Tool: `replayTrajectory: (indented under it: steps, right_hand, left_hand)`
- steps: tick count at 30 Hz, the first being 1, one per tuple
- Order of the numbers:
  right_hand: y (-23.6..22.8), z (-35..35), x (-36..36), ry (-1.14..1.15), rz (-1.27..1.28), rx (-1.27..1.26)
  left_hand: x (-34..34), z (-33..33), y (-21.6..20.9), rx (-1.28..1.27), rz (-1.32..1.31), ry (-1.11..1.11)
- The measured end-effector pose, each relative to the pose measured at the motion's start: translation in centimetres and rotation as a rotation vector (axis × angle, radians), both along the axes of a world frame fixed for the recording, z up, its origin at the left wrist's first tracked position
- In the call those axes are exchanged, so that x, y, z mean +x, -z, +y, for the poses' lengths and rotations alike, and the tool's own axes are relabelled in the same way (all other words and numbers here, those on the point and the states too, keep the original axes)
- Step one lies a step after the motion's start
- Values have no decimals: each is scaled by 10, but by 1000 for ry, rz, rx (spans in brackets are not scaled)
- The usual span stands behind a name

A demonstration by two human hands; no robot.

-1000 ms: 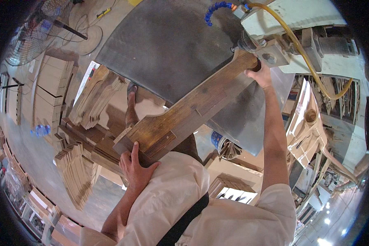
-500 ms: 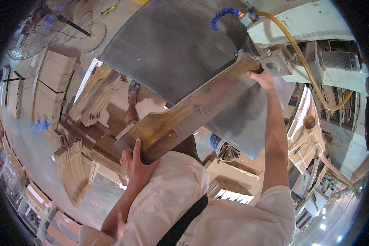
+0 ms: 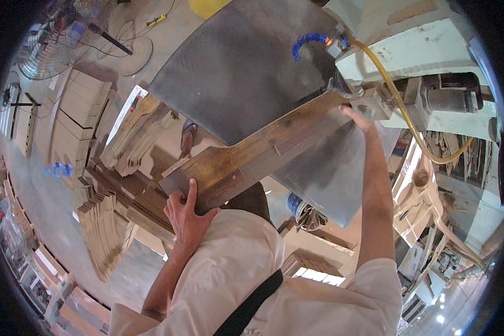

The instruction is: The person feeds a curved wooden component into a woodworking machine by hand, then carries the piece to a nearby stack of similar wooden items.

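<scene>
A long brown wooden board [image 3: 252, 140] with a stepped, curved edge lies slantwise across the dark machine table [image 3: 224, 67]. My left hand [image 3: 187, 218] is closed round its near left corner, index finger stretched along the top face. At the far right end, my right hand [image 3: 359, 117] grips the board, thumb on top and the other fingers largely hidden. That end rests close against the machine's dark spindle [image 3: 341, 85]; the exact contact is too small to make out. Beside my left hand, a rectangular patch [image 3: 223, 186] shows on the board's face.
A pale green machine [image 3: 409, 50] with a blue segmented hose [image 3: 305, 43] and a yellow hose [image 3: 395, 73] stands at upper right. Shaped boards are stacked [image 3: 103, 229] at left. A blue-and-white bucket [image 3: 298, 207] of offcuts sits below the table; a fan [image 3: 47, 53] stands upper left.
The view has shifted, so the machine and table sit lower in the picture. The board's far end and my right hand appear slightly lower too. Both hands keep their hold on the board.
</scene>
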State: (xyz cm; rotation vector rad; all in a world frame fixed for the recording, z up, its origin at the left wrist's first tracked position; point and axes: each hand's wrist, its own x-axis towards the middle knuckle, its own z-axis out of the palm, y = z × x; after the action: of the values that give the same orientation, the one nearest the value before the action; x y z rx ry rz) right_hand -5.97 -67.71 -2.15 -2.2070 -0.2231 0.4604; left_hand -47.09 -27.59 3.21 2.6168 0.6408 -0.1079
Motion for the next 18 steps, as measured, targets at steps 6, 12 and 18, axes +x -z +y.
replayTrajectory:
  steps: [6, 12, 18]
  right_hand:
    - [4, -14, -1, 9, -152, -187]
    - [71, -81, 19, 21, 14, 273]
    - [49, -65, -10, 184, -117, -89]
  left_hand:
    - [17, 17, 4, 47, -52, 60]
    - [70, 54, 17, 149, -171, 147]
    - [132, 91, 30, 247, -286, 280]
